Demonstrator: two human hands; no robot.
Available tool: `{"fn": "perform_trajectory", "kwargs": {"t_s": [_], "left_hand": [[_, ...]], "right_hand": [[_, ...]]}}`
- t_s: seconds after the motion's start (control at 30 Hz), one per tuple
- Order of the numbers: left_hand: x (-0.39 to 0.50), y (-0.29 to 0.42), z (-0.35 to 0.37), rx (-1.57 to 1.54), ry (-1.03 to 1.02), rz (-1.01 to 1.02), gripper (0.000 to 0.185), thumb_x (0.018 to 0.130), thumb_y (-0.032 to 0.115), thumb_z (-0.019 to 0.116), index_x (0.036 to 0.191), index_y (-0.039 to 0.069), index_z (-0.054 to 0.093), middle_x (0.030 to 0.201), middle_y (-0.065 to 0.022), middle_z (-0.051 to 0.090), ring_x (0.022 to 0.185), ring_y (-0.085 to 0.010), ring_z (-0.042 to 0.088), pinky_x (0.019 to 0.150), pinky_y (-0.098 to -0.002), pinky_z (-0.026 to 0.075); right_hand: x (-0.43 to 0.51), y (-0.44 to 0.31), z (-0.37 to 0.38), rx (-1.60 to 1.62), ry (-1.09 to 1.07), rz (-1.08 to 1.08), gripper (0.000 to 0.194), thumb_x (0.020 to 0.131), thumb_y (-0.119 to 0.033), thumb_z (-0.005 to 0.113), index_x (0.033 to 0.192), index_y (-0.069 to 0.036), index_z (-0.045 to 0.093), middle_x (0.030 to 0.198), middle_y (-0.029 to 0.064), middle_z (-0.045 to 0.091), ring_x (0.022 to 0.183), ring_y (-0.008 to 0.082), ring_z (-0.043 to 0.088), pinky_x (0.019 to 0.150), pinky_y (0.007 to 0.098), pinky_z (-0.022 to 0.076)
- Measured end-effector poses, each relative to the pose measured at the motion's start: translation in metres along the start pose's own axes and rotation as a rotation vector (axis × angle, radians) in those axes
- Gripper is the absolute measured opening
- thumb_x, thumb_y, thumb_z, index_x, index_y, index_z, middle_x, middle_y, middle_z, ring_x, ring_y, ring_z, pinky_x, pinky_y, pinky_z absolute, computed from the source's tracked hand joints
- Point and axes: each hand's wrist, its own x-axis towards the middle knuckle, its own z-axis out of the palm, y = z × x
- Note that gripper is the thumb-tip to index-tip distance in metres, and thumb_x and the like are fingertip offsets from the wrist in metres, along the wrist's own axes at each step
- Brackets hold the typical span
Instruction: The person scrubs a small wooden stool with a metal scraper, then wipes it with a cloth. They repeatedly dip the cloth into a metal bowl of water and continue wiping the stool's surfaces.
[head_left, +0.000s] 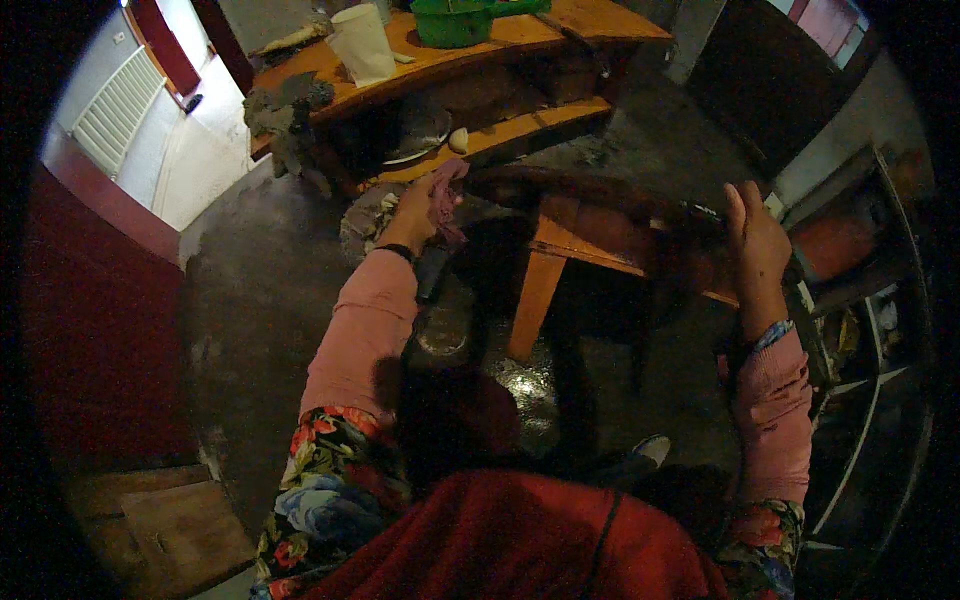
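My left hand is closed around a crumpled pink cloth. Beneath and beyond that hand is a mottled, greyish bundle, too dark to name surely. My right hand is raised at the right, its fingers pointing away from me. It is beside the right end of a dark piece of wooden furniture, whose orange-brown leg shows between my arms. Whether my right hand grips its edge or only rests near it, I cannot tell.
Ahead, a wooden table carries a green basin and a white jug. A grey rag drapes over its left corner. A metal rack stands at right, a wooden cabinet at lower left. Wet-looking floor shines below.
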Motion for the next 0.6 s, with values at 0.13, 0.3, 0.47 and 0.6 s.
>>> {"fn": "perform_trajectory", "kwargs": {"t_s": [0.13, 0.3, 0.47, 0.6], "left_hand": [[-0.076, 0.043, -0.012, 0.011, -0.165, 0.402, 0.043, 0.105, 0.036, 0.040, 0.137, 0.009, 0.050, 0.129, -0.0069, 0.061, 0.096, -0.0150, 0.063, 0.068, -0.0345, 0.055], [-0.108, 0.075, -0.010, -0.113, 0.044, 0.170, 0.043, 0.094, 0.033, 0.066, 0.128, 0.009, 0.055, 0.104, -0.0065, 0.067, 0.085, -0.0173, 0.066, 0.067, -0.0318, 0.054], [-0.064, 0.006, 0.034, -0.116, 0.199, 0.080, 0.051, 0.086, 0.015, 0.071, 0.132, 0.009, 0.048, 0.106, -0.0116, 0.063, 0.082, -0.0246, 0.066, 0.066, -0.0376, 0.054], [-0.007, -0.044, 0.039, -0.120, 0.278, 0.075, 0.054, 0.084, 0.006, 0.069, 0.133, 0.012, 0.046, 0.108, -0.0133, 0.060, 0.080, -0.0265, 0.065, 0.063, -0.0390, 0.055]], "right_hand": [[-0.003, -0.003, -0.005, 0.033, 0.011, -0.026, 0.043, 0.100, -0.053, 0.037, 0.101, -0.013, 0.052, 0.083, 0.0202, 0.065, 0.083, 0.0450, 0.061, 0.066, 0.0536, 0.0435], [-0.002, -0.004, -0.006, -0.013, -0.035, -0.025, 0.041, 0.101, -0.052, 0.037, 0.103, -0.015, 0.053, 0.085, 0.0196, 0.066, 0.084, 0.0443, 0.062, 0.067, 0.0526, 0.0452], [-0.002, -0.002, -0.001, -0.061, -0.026, 0.015, 0.040, 0.101, -0.051, 0.036, 0.107, -0.016, 0.054, 0.089, 0.0196, 0.067, 0.086, 0.0437, 0.062, 0.069, 0.0509, 0.0463], [-0.005, 0.001, 0.003, 0.041, 0.100, -0.064, 0.038, 0.101, -0.047, 0.039, 0.111, -0.016, 0.058, 0.095, 0.0187, 0.068, 0.088, 0.0424, 0.064, 0.071, 0.0483, 0.0482]]}}
